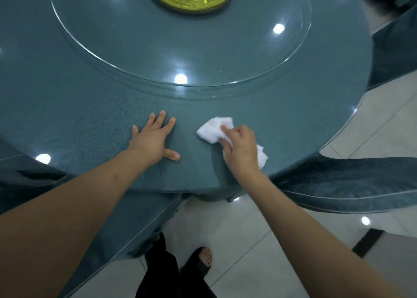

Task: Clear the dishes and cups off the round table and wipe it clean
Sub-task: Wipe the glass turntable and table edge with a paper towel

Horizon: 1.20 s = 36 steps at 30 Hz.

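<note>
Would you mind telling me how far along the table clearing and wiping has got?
Clearing looks done: no dishes or cups show on the visible part of the round table or its glass turntable. Wiping is in hand: the right hand presses a white cloth near the front edge while the left hand rests flat. Which areas remain unwiped cannot be told.

Both bare forearms reach forward from the near edge, the left arm [74,205] coming from the near left, the right arm [316,232] from the near right. The left hand [153,137] lies flat, palm down, fingers straight and spread, thumb stretched out to the right. The right hand [240,149], just to its right, is knuckles up with fingers curled, gripping a crumpled white cloth [214,128].
</note>
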{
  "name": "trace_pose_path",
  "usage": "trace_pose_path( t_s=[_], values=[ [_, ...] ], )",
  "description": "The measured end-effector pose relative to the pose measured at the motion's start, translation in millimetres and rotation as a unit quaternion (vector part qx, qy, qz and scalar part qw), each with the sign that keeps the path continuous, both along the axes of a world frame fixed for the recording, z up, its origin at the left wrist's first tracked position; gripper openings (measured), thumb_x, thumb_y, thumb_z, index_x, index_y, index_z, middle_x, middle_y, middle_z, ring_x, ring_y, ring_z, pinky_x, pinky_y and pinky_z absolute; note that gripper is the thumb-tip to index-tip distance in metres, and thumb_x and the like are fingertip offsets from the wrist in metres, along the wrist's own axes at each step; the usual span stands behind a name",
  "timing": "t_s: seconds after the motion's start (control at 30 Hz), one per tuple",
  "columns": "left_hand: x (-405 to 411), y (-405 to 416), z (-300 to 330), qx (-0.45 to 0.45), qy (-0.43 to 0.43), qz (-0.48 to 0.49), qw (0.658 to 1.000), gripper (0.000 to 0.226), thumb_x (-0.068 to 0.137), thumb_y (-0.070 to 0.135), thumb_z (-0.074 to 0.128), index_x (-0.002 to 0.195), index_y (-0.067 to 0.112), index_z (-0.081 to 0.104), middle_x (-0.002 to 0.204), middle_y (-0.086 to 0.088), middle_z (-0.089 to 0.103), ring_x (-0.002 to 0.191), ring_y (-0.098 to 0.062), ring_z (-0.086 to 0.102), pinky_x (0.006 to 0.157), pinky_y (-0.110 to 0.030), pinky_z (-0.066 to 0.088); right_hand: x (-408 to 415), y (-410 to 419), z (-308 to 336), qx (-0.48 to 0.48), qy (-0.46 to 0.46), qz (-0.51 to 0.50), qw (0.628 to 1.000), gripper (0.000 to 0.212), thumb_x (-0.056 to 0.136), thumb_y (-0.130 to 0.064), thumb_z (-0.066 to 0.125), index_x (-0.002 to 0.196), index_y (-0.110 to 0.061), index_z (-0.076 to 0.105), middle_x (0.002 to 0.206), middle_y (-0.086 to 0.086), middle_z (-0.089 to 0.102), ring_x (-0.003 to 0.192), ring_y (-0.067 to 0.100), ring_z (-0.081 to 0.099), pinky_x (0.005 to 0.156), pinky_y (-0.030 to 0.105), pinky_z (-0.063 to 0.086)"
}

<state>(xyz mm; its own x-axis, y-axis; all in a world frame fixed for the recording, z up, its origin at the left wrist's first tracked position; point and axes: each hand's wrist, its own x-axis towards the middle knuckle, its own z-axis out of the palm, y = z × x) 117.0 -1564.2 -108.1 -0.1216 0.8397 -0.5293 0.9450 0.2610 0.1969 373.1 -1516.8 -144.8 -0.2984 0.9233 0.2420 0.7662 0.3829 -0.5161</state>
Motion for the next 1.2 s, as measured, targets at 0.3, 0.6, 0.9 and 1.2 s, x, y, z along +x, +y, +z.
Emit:
trace_pose_path(
  t_s=[0.3,0.6,0.9,1.2],
  values=[
    [18.0,-82.7,-7.7,0.153,0.005,0.001,0.988,0.048,0.106,0.036,0.048,0.154,0.028,0.043,0.169,-0.001,0.022,0.157,-0.026,0.014,0.124,-0.048,0.022,101.1,-22.4,16.4,-0.042,-0.059,-0.008,0.997,0.034,0.093,-0.012,0.067,0.126,-0.006,0.068,0.105,0.020,0.056,0.096,0.039,0.058,0.086,0.028,0.038],
    [-16.7,-143.0,2.3,0.153,0.000,0.046,0.987,0.047,0.106,0.018,0.044,0.153,0.021,0.045,0.163,-0.004,0.036,0.153,-0.025,0.028,0.121,-0.046,0.030,-54.0,-125.2,18.1,-0.088,0.005,-0.060,0.994,0.037,0.078,-0.003,0.076,0.114,-0.011,0.071,0.093,0.019,0.054,0.082,0.037,0.054,0.071,0.042,0.050],
    [-36.3,-184.5,16.9,0.082,-0.021,0.018,0.996,0.053,0.103,0.022,0.046,0.156,0.021,0.039,0.166,-0.003,0.030,0.154,-0.022,0.027,0.124,-0.039,0.027,-13.4,-96.1,37.1,-0.162,-0.040,0.002,0.986,0.031,0.090,-0.021,0.070,0.118,-0.008,0.073,0.101,0.020,0.060,0.094,0.041,0.061,0.088,0.039,0.044],
    [-84.8,-231.7,38.2,0.081,-0.008,0.101,0.992,0.049,0.103,0.020,0.048,0.153,0.018,0.045,0.163,-0.009,0.036,0.151,-0.025,0.032,0.120,-0.039,0.031,-162.6,-111.0,26.6,-0.116,0.029,-0.138,0.983,0.031,0.088,-0.003,0.070,0.119,-0.008,0.072,0.098,0.020,0.056,0.087,0.038,0.052,0.079,0.040,0.045]
  ],
)
